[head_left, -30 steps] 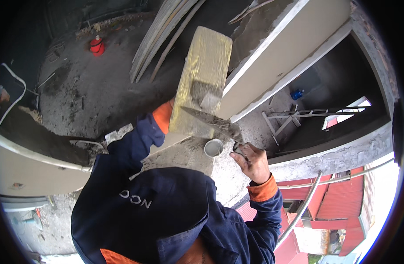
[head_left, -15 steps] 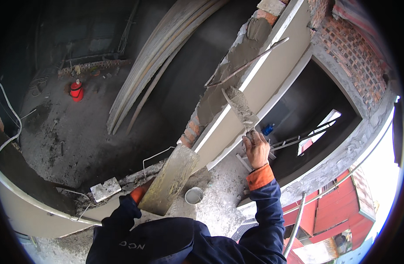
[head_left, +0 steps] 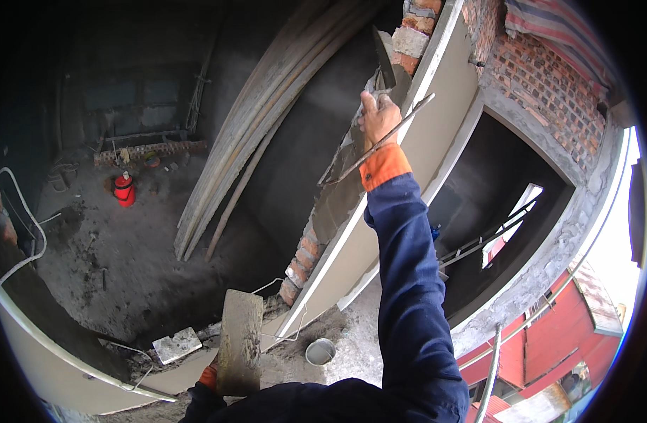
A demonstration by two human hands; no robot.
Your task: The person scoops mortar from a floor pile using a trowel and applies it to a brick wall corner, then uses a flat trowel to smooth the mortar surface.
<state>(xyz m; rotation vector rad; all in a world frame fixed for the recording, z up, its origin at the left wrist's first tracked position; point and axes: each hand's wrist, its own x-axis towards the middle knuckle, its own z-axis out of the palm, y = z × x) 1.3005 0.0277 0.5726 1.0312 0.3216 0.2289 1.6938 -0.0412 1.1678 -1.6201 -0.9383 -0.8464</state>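
My right hand [head_left: 380, 120] is closed round the handle of a trowel, arm stretched far forward over the narrow wall top. The trowel's blade [head_left: 385, 62] stands tilted, nearly edge-on, beside the exposed bricks; whether mortar is on it cannot be made out. Grey mortar [head_left: 335, 206] coats part of the wall top below my hand. My left hand [head_left: 209, 374] is low at the left, holding a flat, mortar-stained board [head_left: 240, 338]; its fingers are mostly hidden behind the board.
A thin rod [head_left: 380, 149] crosses the wall top by my right wrist. A small bucket [head_left: 320, 352] stands below the wall. A pale block [head_left: 177, 345] lies left of the board. Long planks [head_left: 232, 155] lean in the dark room, with a red container [head_left: 125, 190] on its floor.
My right hand has moved forward and left with the trowel, which has turned from lying flat with mortar to edge-on. The board in my left hand has shifted down and left, standing straighter.
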